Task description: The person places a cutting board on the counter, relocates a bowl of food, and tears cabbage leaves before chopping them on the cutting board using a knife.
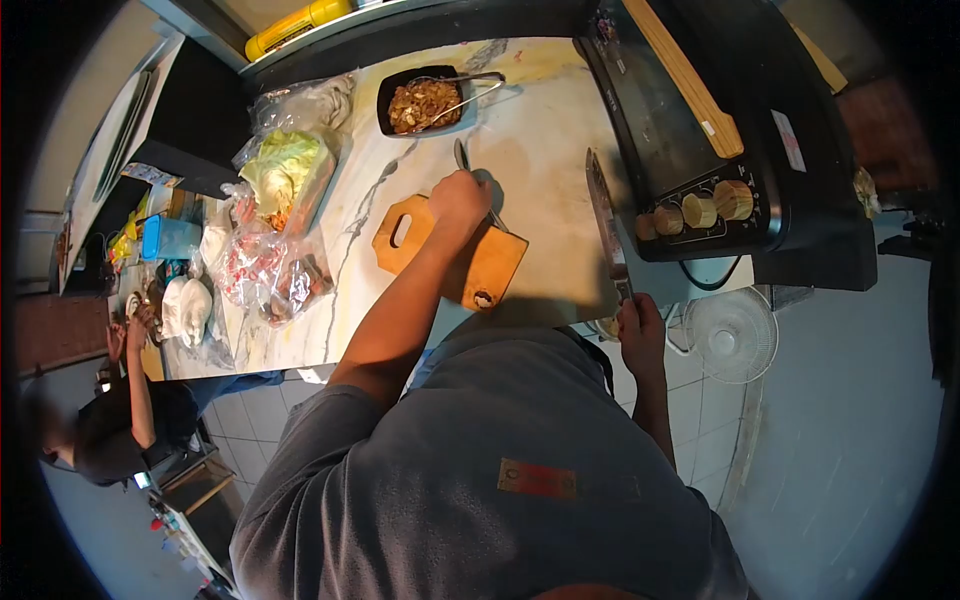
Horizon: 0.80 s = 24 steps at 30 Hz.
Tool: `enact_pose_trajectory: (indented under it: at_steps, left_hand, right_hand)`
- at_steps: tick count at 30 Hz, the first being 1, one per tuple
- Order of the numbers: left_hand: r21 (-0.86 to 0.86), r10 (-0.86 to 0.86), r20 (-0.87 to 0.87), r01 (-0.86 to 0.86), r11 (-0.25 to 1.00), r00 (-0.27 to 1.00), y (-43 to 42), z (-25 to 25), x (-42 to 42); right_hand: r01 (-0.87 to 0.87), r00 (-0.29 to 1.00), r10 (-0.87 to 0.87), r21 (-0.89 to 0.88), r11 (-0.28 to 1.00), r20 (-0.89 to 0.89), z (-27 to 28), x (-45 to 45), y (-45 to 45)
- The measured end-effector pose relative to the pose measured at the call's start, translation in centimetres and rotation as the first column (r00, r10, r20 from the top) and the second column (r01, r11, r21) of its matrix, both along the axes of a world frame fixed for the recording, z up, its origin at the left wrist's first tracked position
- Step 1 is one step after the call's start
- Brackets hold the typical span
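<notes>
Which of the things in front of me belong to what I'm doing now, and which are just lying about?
Likely in use:
- knife, in your right hand
- metal utensil, in your left hand
- board, under the left hand

Apparently lying about:
- bowl of food, tongs on it
- cabbage
- blue tub
- fan

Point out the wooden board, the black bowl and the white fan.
Wooden board (497, 260), head view: bare top, toward its right end.
Black bowl (384, 106), head view: left side wall.
White fan (734, 335), head view: middle of its round front.
</notes>
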<state>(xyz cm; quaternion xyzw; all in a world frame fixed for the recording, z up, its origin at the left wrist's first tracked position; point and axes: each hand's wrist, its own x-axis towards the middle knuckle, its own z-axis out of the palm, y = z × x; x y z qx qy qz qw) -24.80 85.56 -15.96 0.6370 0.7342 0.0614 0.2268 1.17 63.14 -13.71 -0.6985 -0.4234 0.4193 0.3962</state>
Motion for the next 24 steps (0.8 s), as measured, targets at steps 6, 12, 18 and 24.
enact_pose_trajectory:
  at_steps: [6, 12, 18, 24]
  left_hand:
    - [0.063, -0.114, 0.064, 0.110, 0.992, 0.991, 2.9, -0.6, 2.6]
    - [0.109, -0.257, 0.204, 0.239, 0.965, 0.945, 3.3, 0.5, 3.9]
    - [0.426, -0.369, 0.106, 0.293, 0.856, 0.923, 1.6, -1.0, -4.4]
    - [0.447, -0.137, -0.094, 0.165, 0.879, 0.986, -3.6, -1.6, -13.5]
  right_hand:
    - [0.026, 0.998, -0.025, -0.021, 0.999, 0.065, 2.1, 0.6, 0.2]
    - [0.073, 0.997, -0.072, -0.070, 0.995, 0.029, 2.2, 0.9, -1.0]
    - [0.035, 0.999, -0.034, 0.009, 0.999, -0.016, 0.9, 0.8, -0.7]
    - [-0.024, 0.993, 0.022, -0.017, 1.000, -0.118, 0.4, -0.1, 1.3]
